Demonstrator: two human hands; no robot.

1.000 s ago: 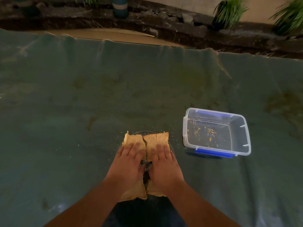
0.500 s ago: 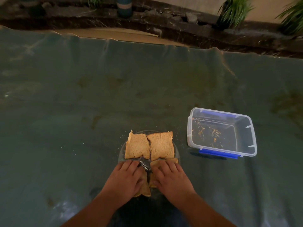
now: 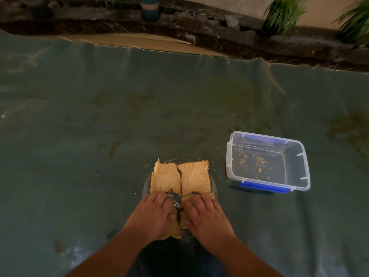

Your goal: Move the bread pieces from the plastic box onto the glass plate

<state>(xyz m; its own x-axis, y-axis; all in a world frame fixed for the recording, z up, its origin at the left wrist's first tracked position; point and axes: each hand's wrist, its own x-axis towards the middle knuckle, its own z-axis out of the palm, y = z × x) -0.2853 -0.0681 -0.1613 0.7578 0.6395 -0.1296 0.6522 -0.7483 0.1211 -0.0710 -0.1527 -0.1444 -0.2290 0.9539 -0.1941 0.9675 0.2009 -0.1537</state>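
Observation:
Several brown bread pieces lie on the glass plate (image 3: 145, 184) at the near centre of the cloth. The two far pieces, one on the left (image 3: 164, 179) and one on the right (image 3: 195, 176), lie uncovered side by side. My left hand (image 3: 153, 216) rests flat on the near left piece (image 3: 174, 230), which shows at its near edge. My right hand (image 3: 205, 218) rests flat on the near right piece (image 3: 207, 195). The plate's ribbed centre shows between my hands. To the right stands the clear plastic box (image 3: 299, 162), holding only crumbs.
A dark green cloth (image 3: 99, 126) covers the surface and has stains and scattered crumbs. The box has blue clips on its near and far sides. Beyond the cloth's far edge are a dark ledge, a blue pot (image 3: 149, 6) and green plants (image 3: 283, 11).
Both hands slid back toward me from the two far bread pieces onto the two near ones, leaving the far pieces uncovered. The box has not moved.

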